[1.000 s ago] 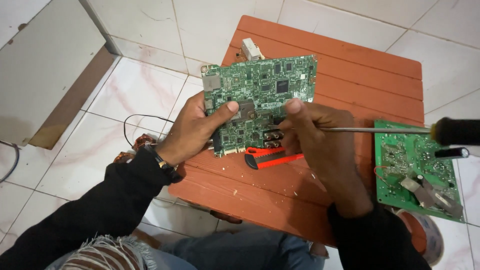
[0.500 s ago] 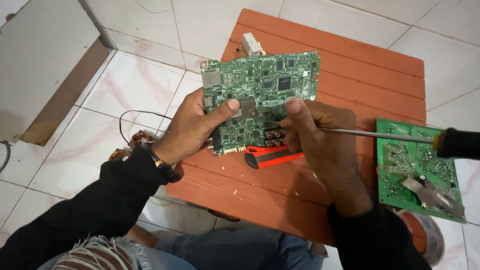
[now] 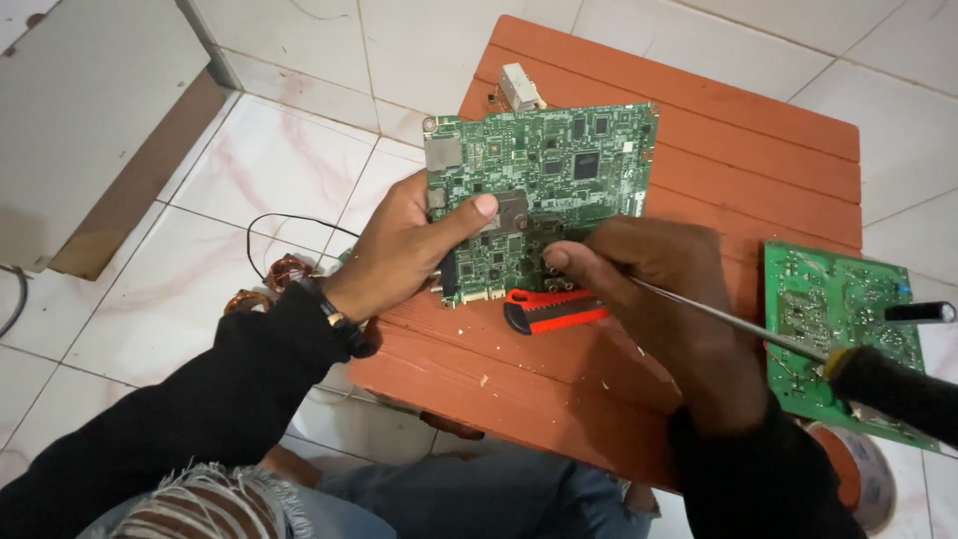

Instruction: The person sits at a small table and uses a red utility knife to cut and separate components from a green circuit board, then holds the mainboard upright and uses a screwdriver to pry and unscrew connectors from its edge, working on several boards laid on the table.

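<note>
A large green circuit board point(image 3: 559, 170) lies on a small orange wooden table point(image 3: 758, 150). My left hand point(image 3: 404, 245) grips the board's left near corner, thumb pressed on its top face. My right hand point(image 3: 659, 299) rests at the board's near edge and holds the thin metal shaft of a long screwdriver point(image 3: 788, 344), whose black handle points out to the right. The tip is hidden under my fingers at the board. A red and black utility knife point(image 3: 554, 309) lies on the table just below the board, between my hands.
A second green circuit board point(image 3: 833, 319) sits at the table's right edge with a small black cylinder point(image 3: 918, 311) on it. A white connector point(image 3: 521, 88) lies beyond the main board. Copper coils point(image 3: 284, 271) and a black wire lie on the tiled floor to the left.
The view has shifted slightly. Both hands keep their hold; the screwdriver handle has dropped lower on the right and the shaft tilts more steeply.
</note>
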